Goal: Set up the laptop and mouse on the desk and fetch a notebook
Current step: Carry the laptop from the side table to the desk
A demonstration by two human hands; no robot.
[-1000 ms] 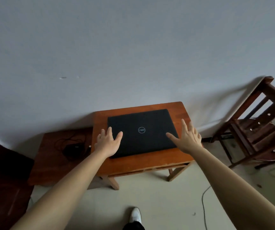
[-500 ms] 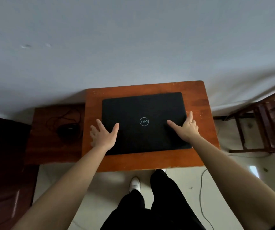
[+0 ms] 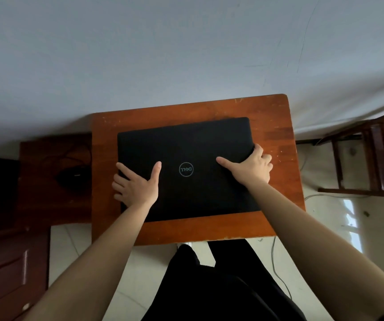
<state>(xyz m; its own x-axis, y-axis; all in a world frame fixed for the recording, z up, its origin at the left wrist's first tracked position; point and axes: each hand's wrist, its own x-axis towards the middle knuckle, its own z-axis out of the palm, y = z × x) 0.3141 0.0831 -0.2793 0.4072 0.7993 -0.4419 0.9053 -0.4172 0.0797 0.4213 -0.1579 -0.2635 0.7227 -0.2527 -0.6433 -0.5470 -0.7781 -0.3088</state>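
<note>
- A plain pale wall (image 3: 186, 54) backs a small orange-brown wooden desk (image 3: 276, 181); a lower, darker side table (image 3: 38, 205) sits just to its left, and a wooden chair (image 3: 371, 158) stands off to the right.
- The laptop (image 3: 205, 140) lies shut and flat on the desk, lid up, logo facing the person, filling most of the top.
- The left hand (image 3: 137, 184) wraps the laptop's left edge — thumb on the lid, fingers curled round the side; the right hand (image 3: 251, 167) does the same at the right edge; both look clamped on the laptop, though I cannot tell whether it is lifted.
- A dark mouse (image 3: 72, 174) with its coiled cable rests on the side table, well apart from the laptop; no notebook is in sight.
- My reading: this is the laptop step, squaring it on the desk or readying to open it.
- Next, I'd guess, the lid wants raising from its front edge — one hand steadying the base; then the mouse must come across, cable and all, without snagging.
</note>
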